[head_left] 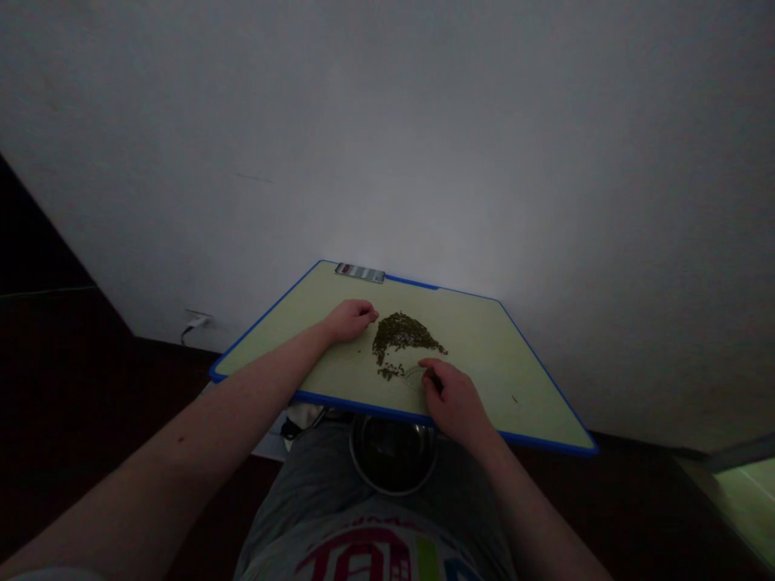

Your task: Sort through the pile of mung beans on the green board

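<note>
A loose pile of small dark grains or beans point(403, 331) lies spread on a pale board with a blue rim point(484, 327). My left hand point(353, 319) rests at the pile's left edge, its fingers curled and pressed together; whatever they hold, if anything, is hidden. Nearer to me, at the pile's lower right, my right hand point(455, 401) is on the board with fingers curled toward the thumb. Faint thin curved lines show beside its fingertips, too dim to identify. A few grains are scattered between this hand and the main pile.
Below the board's front edge a metal bowl point(393, 464) sits on my lap, its inside dark. A phone point(360, 273) lies at the board's back edge. A pale wall point(412, 145) rises right behind. A plug with a cord point(197, 323) is at the left.
</note>
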A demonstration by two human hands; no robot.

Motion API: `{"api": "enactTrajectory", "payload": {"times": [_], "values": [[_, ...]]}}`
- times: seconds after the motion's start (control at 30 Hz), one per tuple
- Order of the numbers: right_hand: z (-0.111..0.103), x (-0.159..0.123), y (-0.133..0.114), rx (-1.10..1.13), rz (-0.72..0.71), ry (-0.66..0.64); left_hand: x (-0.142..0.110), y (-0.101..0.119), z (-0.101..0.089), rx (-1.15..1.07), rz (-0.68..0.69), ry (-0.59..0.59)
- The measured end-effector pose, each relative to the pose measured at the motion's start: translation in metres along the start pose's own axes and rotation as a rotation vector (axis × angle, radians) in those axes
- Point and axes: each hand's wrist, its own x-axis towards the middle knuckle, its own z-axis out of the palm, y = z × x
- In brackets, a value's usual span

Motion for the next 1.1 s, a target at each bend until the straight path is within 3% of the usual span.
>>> {"api": "enactTrajectory", "payload": {"times": [0.3,0.63,0.93,1.1], "values": [[-0.003,0.003,0.018,-0.121,0.149,0.084,0.0,-0.001,-0.001,-0.004,0.001,-0.009],[0.003,0.009,0.009,-0.123,0.086,0.086,-0.001,0.004,-0.002,0.01,0.008,-0.005],[-0.002,0.012,0.018,-0.221,0.197,0.108,-0.001,0.0,-0.001,0.0,-0.006,-0.023],[-0.001,0.004,0.008,-0.135,0.121,0.063,0.001,0.0,0.0,0.008,0.004,-0.009]]}}
